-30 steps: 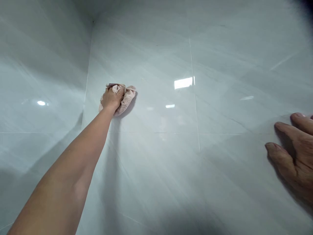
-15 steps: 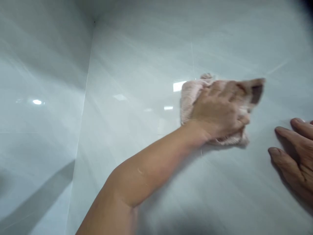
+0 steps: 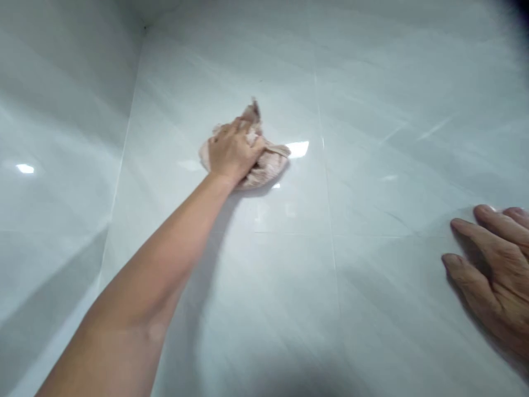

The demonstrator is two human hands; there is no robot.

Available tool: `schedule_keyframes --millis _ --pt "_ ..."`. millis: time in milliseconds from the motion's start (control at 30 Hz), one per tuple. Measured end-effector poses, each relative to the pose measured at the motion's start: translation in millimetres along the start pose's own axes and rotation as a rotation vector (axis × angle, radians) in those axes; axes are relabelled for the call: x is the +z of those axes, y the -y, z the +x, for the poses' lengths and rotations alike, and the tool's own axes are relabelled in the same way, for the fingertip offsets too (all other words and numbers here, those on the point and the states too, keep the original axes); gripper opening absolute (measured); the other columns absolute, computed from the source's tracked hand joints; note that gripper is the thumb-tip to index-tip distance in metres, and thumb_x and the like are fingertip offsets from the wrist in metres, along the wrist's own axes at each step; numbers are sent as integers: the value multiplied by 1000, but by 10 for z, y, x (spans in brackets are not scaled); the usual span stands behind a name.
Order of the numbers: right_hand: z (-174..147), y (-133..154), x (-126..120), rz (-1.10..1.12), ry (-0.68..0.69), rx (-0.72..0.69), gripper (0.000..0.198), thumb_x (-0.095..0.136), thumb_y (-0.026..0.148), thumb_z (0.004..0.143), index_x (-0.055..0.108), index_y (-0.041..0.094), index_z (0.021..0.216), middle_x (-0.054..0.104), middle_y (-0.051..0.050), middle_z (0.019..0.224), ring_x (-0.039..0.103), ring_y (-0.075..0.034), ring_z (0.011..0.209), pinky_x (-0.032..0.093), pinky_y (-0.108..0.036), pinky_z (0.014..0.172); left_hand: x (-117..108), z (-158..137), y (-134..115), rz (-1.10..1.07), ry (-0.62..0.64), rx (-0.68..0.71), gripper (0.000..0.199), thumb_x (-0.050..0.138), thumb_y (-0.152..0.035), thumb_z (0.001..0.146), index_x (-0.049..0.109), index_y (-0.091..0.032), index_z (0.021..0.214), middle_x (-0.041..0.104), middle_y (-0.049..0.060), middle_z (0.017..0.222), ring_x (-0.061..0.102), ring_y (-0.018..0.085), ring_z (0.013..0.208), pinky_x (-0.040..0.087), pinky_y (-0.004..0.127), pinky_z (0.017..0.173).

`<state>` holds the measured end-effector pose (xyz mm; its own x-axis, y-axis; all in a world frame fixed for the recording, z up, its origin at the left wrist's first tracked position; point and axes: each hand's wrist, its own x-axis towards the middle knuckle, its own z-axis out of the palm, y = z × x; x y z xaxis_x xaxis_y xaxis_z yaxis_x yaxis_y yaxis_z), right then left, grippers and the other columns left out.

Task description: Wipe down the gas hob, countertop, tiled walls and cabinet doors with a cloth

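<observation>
At the wall, our left hand clamps the cloth. Our right hand — fingers apart — seemingly braces us.

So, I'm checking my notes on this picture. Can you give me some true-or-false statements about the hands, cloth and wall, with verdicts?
The left hand holds a pale pink, towel-like cloth against a glossy, pale grey tiled wall. True.
The right hand is partly out of the picture. True.
The right hand holds a second cloth. False: it is open, and no cloth shows there.
The pale pink cloth is spread out flat. False: it is bunched up.
</observation>
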<state>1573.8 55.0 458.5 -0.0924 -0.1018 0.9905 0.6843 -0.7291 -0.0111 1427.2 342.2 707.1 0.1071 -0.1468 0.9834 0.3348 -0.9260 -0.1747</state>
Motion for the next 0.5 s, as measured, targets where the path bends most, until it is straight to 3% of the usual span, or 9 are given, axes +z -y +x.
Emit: schedule_keyframes --millis 100,200,333,400,500 --pt "-8 -69 50 102 34 62 58 35 49 98 44 22 149 37 -9 159 28 -29 150 16 -52 126 -53 50 331 72 -29 -192 52 31 -57 94 52 -36 137 51 0 151 44 33 137 39 59 110" --pt "-32 -174 133 41 51 47 64 30 54 98 41 21 151 35 -9 160 25 -28 152 15 -50 127 -17 41 200 60 -65 -233 54 36 -57 92 51 -32 138 48 2 154 40 35 139 34 63 113" --pt "-60 -259 205 -19 35 13 64 22 55 98 42 23 150 38 -8 159 27 -26 151 18 -50 126 82 -233 -545 -4 -65 -47 53 44 -52 93 55 -24 137 54 5 148 41 33 139 31 57 119" --pt "-65 -240 192 -3 37 22 63 23 54 98 42 24 150 38 -7 159 28 -26 151 18 -50 126 119 -479 -982 -41 -45 129 52 46 -53 94 57 -23 135 58 4 144 41 31 140 29 53 122" --pt "-47 -148 123 29 13 36 63 26 55 97 43 24 149 41 -8 157 30 -26 150 19 -50 126 150 -814 -1471 -40 -45 466 53 48 -49 93 56 -25 139 56 0 146 46 31 135 42 52 111"
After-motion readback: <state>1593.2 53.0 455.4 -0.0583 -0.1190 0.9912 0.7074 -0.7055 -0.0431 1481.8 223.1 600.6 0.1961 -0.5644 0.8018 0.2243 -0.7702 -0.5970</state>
